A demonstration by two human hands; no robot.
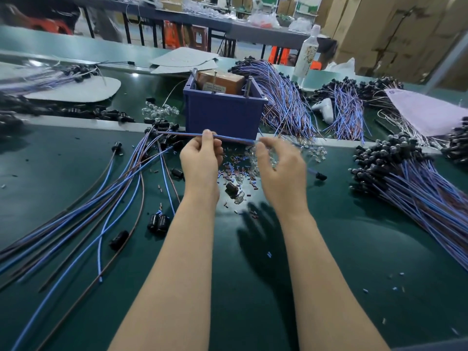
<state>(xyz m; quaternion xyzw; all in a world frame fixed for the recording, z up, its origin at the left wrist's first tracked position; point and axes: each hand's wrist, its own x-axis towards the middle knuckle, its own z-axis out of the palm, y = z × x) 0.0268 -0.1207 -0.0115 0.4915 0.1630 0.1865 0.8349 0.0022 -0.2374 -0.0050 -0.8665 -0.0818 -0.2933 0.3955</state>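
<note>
1. My left hand [201, 158] pinches a thin, smooth blue wire [233, 138], held level in front of the square blue plastic bin [222, 112].
2. My right hand [281, 165] nips its right end, fingers curled.
3. Matte green surface [354, 249] lies below.

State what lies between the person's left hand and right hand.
In the head view, a thin blue-and-brown wire stretches from the left hand to the right hand; beneath it, small cut wire scraps litter the dark green table.

Bare left hand [201, 160], bare right hand [281, 168] — bare forearms [177, 262]
</note>
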